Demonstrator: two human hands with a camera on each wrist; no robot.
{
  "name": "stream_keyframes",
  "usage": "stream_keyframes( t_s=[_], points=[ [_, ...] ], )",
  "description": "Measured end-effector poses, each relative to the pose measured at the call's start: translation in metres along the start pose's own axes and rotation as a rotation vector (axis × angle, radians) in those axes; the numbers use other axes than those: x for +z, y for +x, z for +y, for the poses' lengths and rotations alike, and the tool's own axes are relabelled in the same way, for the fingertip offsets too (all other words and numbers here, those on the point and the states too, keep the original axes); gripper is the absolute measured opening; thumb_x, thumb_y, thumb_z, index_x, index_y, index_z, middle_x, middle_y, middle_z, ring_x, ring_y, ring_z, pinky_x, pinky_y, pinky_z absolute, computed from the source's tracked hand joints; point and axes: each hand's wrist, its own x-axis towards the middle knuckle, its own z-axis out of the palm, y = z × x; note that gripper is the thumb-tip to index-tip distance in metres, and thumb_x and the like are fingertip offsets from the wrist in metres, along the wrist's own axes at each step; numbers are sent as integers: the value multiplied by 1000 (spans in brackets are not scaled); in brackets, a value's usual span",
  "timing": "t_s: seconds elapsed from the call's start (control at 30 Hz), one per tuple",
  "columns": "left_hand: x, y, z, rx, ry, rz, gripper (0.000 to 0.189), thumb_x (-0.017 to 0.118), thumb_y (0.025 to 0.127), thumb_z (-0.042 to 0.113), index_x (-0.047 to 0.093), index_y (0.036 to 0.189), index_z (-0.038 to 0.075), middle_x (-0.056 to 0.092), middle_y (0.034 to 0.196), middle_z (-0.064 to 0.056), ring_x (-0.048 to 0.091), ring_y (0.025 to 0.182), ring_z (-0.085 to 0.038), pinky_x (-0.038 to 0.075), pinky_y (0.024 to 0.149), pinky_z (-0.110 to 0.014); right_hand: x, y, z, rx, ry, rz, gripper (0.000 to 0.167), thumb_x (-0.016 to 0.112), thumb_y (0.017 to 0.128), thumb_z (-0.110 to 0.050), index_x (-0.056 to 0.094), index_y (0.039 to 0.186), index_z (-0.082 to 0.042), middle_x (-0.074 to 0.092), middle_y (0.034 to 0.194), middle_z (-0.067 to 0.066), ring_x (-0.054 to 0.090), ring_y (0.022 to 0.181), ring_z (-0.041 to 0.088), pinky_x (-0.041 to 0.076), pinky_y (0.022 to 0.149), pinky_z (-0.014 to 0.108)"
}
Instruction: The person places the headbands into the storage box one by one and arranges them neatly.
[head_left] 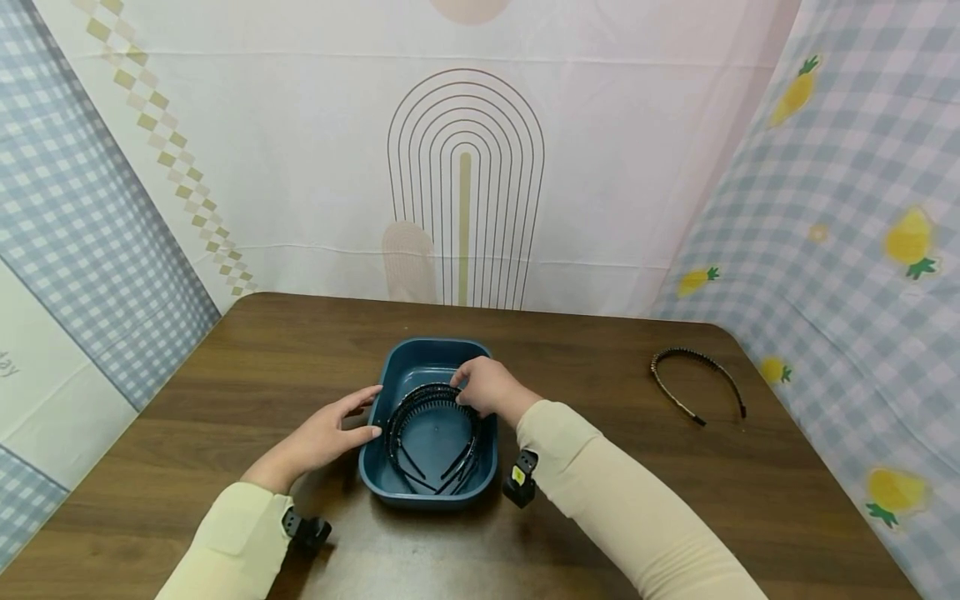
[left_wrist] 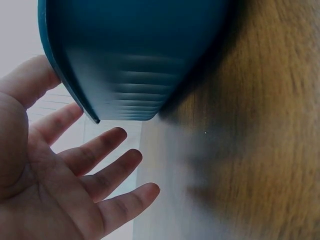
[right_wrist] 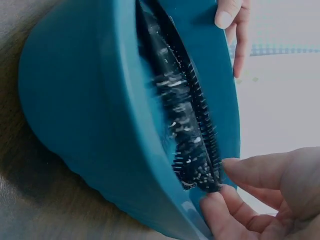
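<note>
Several dark headbands (head_left: 405,417) lie one against another inside a blue plastic basin (head_left: 375,479); some have small comb teeth. My right hand (head_left: 489,387) reaches over the basin's right side and pinches the upper edge of a headband (right_wrist: 185,120) between thumb and fingertips. That headband is black with pale glittering specks, and a toothed one lies right beside it. On the left, my left hand (head_left: 322,433) touches the basin's rim with thumb and index finger. Its other fingers (left_wrist: 107,145) are spread and clear of the wall.
A single gold-and-dark headband (head_left: 693,357) lies apart on the right of the brown wooden table (head_left: 300,350). A white patterned cloth (head_left: 315,167) hangs behind the table, and blue checked cloth (head_left: 847,275) hangs at the sides.
</note>
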Motion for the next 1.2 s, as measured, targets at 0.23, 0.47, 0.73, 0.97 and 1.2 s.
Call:
stream_keyframes(
  t_s=[0.23,0.47,0.73,0.97,1.2],
  points=[
    [0,0,1,-6,1,2,65,63,94,27,35,148,4,40,147,-23,37,132,-47,33,102,-65,0,-2,-1,-38,-34,17,25,67,88,-3,68,113,-3,62,123,12,52,54,12,46,55,25],
    [1,0,2,-11,10,3,65,63,93,27,36,148,5,40,147,-23,38,132,-47,34,102,-64,-4,-4,1,-93,-58,34,25,69,88,-6,69,113,-3,66,106,11,57,71,15,51,68,30],
    [1,-1,2,-15,5,3,65,64,93,27,36,148,5,42,145,-24,38,132,-47,35,102,-63,-7,-7,13,-181,29,60,28,68,89,-9,67,117,-5,63,105,9,58,92,20,52,77,35],
    [1,-2,2,-23,9,3,66,64,93,28,36,148,5,45,142,-25,39,131,-47,36,101,-63,-9,-8,23,-247,106,100,26,68,89,-9,68,115,-5,64,109,13,57,96,21,53,81,34],
    [2,-1,2,-16,6,2,65,64,93,27,37,148,5,45,142,-26,40,130,-47,37,100,-62,-12,-10,32,-299,195,130,29,68,90,-11,66,119,-4,63,114,15,58,99,21,53,83,34]
  ],
)
